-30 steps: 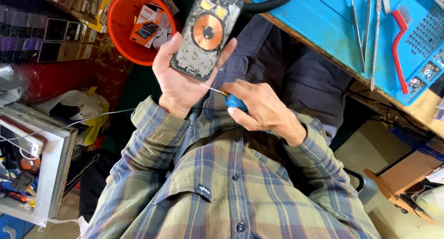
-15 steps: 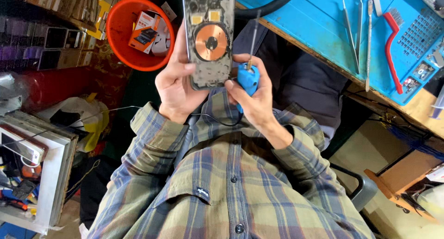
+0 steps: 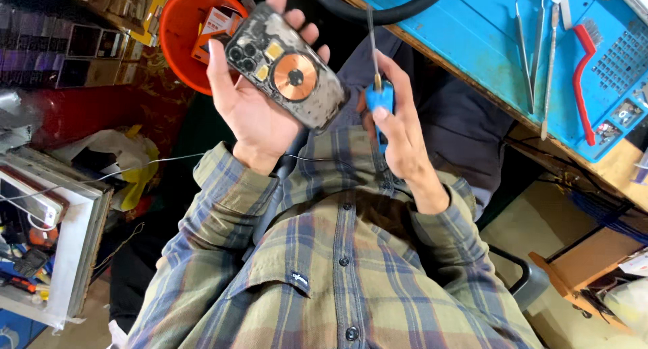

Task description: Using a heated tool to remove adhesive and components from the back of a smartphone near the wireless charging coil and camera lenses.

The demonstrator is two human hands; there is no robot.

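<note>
My plaid shirt [image 3: 337, 268] fills the near view. Above it, my left hand [image 3: 253, 113] grips the opened phone back [image 3: 287, 69], tilted, its copper coil and camera lenses facing me. My right hand [image 3: 398, 129] is clenched round a blue-handled screwdriver [image 3: 376, 86], shaft pointing up, tip well clear of the phone. I judge I'm between screws: next I'd need to bring the tip down squarely onto a screw head. The phone back looks grimy, with grey shielding and yellow patches. Beyond lie an orange bowl [image 3: 179, 38] and the blue tabletop [image 3: 472, 32] with tweezers [image 3: 533, 45].
</note>
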